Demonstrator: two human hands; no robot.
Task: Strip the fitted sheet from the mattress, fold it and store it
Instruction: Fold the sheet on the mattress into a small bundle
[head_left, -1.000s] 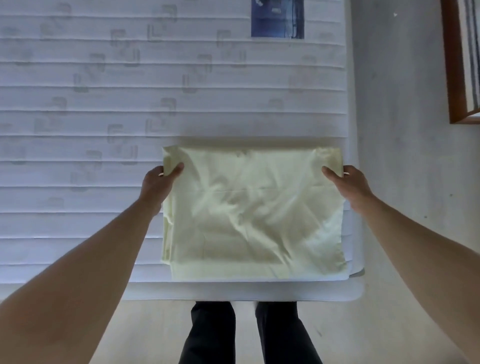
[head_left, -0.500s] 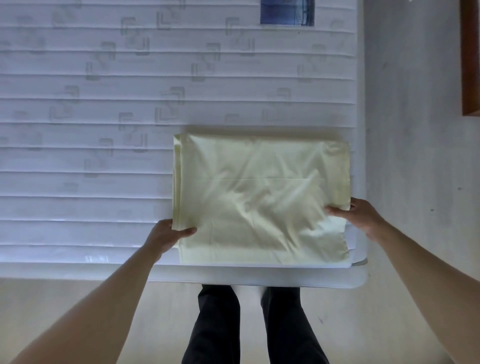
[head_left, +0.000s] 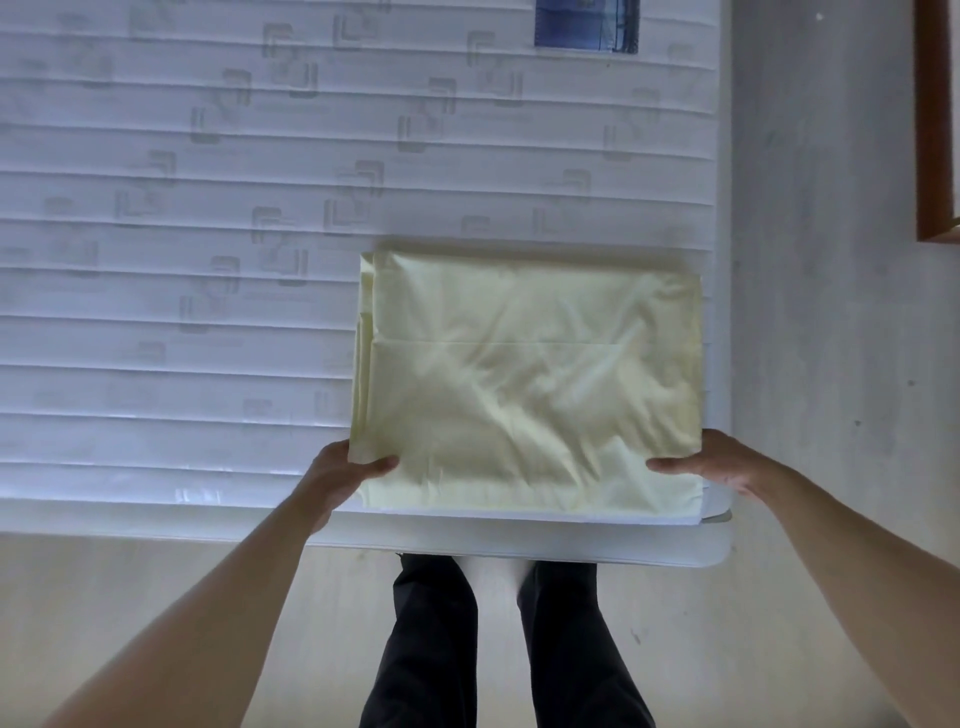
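Head view: folded pale-yellow fitted sheet (head_left: 527, 379) lies centre-right of frame on the bare mattress (head_left: 208, 312), near its lower edge. Since a second ago both hands slid from the sheet's far corners down to the near ones. Left hand (head_left: 340, 475) pinches the lower-left corner, thumb on top. Right hand (head_left: 714, 462) grasps the lower-right corner, thumb on top, other fingers hidden underneath. Stripping done; likely one more fold or a lift for storing. Legs (head_left: 498, 644) at bottom centre, wooden frame (head_left: 932, 130) at upper right.
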